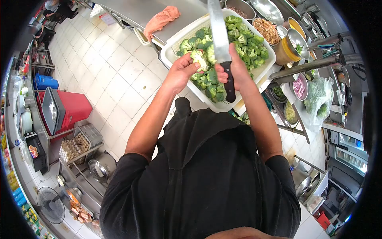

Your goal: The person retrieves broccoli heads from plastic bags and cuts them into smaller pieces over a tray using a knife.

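Note:
My left hand [181, 75] pinches a pale-stemmed piece of broccoli [199, 59] over a white plastic basket [173, 43]. In my right hand [235, 71] is a large knife [219, 32], held by its dark handle with the wide blade pointing up and away from me. The blade is just right of the held piece. Cut green florets [248, 47] fill the basket beneath both hands, and part of them is hidden by the blade and hands.
An orange cloth [162, 20] lies on the steel counter left of the basket. Bowls of food [266, 31] and a yellow container [285, 52] stand to its right. Farther right are a bowl of chopped purple pieces [300, 87] and a plastic bag [318, 97]. A red bin [73, 107] is at left.

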Available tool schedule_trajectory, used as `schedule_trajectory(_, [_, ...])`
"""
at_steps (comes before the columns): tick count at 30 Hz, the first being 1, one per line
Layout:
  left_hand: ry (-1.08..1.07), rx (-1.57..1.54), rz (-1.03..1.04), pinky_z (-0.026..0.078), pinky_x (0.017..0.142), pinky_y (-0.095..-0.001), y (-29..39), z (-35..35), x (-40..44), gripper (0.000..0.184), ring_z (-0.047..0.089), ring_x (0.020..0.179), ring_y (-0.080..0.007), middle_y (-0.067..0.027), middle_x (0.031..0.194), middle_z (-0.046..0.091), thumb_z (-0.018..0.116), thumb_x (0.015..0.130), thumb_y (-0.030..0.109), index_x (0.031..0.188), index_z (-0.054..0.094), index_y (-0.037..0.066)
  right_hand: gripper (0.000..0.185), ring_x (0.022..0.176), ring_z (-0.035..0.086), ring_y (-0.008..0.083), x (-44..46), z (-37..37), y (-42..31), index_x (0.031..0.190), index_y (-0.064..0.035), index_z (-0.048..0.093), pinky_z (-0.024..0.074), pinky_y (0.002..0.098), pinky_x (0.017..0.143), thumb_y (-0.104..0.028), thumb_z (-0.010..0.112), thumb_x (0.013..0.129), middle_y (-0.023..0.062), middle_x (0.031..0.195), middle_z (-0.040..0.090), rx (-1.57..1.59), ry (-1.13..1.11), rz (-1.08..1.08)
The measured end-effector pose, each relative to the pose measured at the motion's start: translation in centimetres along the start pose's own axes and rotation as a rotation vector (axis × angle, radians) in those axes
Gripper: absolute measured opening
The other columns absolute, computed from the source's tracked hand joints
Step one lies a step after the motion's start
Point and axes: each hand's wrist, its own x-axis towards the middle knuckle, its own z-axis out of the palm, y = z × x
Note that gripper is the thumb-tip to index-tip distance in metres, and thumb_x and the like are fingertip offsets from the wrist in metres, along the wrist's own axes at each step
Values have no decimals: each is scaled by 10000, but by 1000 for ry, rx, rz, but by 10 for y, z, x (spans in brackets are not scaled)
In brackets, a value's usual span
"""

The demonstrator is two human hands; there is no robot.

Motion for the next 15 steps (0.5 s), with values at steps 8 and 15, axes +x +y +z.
schedule_trajectory(8, [129,919,156,543,995,-361,2,-37,-1,631,593,1239,-230,-115,1417,610,700,930,34,1523,485,66,626,455,419,87,-54,-47,0,1162,-84,500,342,262,426,-694,432,1037,-6,608,466,-171,293,-139])
schedule_trajectory(15, [81,1212,385,409,1166,-430,4,-28,5,688,505,1392,-393,-207,1495,531,781,856,89,1491,517,72,478,464,442,95,-126,-81,20,1202,-77,504,339,254,419,-540,450,1093,27,657,521,-264,564,-277])
